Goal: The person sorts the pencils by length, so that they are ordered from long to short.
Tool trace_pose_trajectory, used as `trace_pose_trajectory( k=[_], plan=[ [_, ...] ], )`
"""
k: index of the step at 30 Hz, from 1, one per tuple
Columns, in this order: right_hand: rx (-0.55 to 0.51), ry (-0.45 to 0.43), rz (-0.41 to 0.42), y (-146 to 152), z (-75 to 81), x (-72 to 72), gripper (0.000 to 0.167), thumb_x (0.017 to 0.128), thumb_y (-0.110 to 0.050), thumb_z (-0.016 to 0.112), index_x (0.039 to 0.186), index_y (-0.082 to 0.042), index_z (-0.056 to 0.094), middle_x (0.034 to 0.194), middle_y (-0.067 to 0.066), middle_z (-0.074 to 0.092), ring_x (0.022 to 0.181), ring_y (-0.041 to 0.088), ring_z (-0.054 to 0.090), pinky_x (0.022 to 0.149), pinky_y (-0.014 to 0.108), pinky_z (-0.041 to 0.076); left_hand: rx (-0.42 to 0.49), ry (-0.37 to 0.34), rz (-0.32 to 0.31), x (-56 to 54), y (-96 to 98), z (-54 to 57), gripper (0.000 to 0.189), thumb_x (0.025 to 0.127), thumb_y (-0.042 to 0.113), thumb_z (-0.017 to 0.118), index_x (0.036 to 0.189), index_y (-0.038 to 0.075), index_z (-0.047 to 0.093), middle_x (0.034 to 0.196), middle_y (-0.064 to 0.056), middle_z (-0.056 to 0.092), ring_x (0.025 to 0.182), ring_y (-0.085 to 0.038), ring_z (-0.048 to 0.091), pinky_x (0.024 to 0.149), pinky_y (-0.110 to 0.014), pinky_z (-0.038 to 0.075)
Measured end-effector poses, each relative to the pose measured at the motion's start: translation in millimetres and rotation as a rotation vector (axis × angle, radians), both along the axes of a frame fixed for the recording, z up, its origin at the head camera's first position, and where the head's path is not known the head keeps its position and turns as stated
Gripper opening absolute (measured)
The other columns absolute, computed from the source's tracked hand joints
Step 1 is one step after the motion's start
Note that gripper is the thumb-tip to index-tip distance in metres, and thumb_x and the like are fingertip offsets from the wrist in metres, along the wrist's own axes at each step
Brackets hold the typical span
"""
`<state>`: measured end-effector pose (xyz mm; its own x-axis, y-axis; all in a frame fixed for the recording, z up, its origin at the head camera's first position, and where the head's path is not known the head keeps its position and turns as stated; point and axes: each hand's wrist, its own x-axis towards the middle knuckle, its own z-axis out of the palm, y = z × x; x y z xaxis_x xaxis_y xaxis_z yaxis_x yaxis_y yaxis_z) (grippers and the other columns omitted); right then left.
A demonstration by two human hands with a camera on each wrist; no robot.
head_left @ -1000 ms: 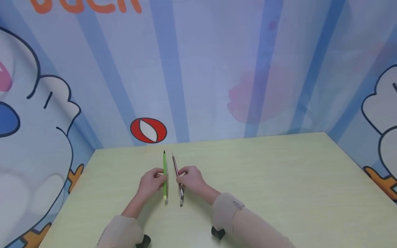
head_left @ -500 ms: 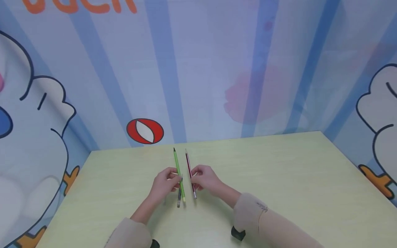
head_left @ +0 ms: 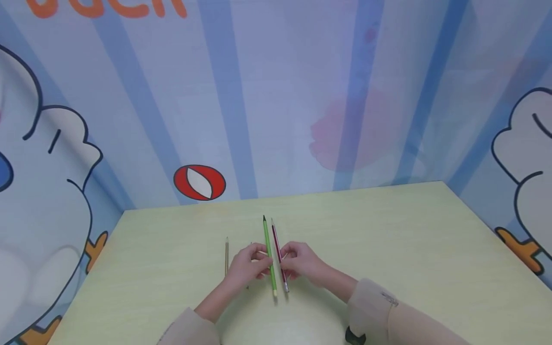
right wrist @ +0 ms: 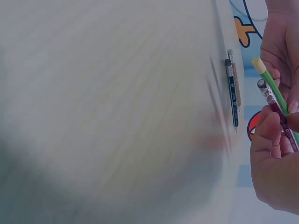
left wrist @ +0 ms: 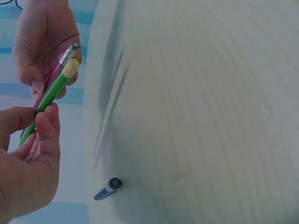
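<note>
My left hand [head_left: 247, 266] pinches a green pencil [head_left: 267, 235] between thumb and fingers, its dark point facing away and its pale yellow end toward me. Right beside it, my right hand [head_left: 304, 261] pinches a maroon pencil [head_left: 276, 239] with a silver ferrule at the near end. Both pencils are held off the table, nearly parallel and close together; in the left wrist view they overlap. A dark blue pencil [right wrist: 232, 95] and a tan pencil [right wrist: 236, 79] lie on the table to the left. In the head view my left hand mostly hides the blue one.
The pale wooden table [head_left: 388, 239] stretches widely to the right of my hands. A printed blue-striped backdrop [head_left: 284, 96] with cartoon figures rises along its back and sides.
Both hands have moved right with their pencils, and the green and maroon pencils have come closer together. The tan and dark blue pencils now lie apart from them on the table.
</note>
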<state>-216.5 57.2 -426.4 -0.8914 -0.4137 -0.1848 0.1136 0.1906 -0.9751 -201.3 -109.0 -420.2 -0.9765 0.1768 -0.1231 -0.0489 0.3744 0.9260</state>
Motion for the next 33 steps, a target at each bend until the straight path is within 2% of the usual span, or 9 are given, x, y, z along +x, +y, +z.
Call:
trace_pose_trajectory(
  k=[8,25,33],
  plan=[
    [-0.032,-0.009,0.026,12,-5.3,6.9,0.021,0.076,0.001,0.054,0.096,0.007,0.048,0.069,0.003,0.053,0.054,0.011,0.052,0.048,0.022,0.044,0.032,0.010,-0.055,6.6,10.3,-2.3,0.030,0.083,0.011,0.058,0.108,-0.004,0.051,0.088,-0.013,0.063,0.064,-0.013,0.062,0.056,-0.025,0.050],
    [-0.064,-0.060,0.030,29,-6.1,16.4,0.021,0.076,0.002,0.054,0.096,0.007,0.047,0.072,0.004,0.055,0.055,0.011,0.054,0.052,0.023,0.048,0.091,-0.033,-0.071,6.5,27.0,-10.5,0.032,0.082,0.010,0.058,0.109,-0.003,0.050,0.088,-0.011,0.063,0.065,-0.013,0.062,0.057,-0.025,0.050],
    [-0.067,-0.062,0.033,39,-6.9,20.3,0.024,0.077,0.002,0.053,0.099,0.008,0.047,0.073,0.005,0.055,0.055,0.011,0.053,0.053,0.024,0.048,0.072,-0.038,-0.081,6.7,35.6,-11.8,0.032,0.081,0.011,0.059,0.109,-0.001,0.051,0.088,-0.011,0.063,0.064,-0.014,0.062,0.057,-0.026,0.051]
  ],
)
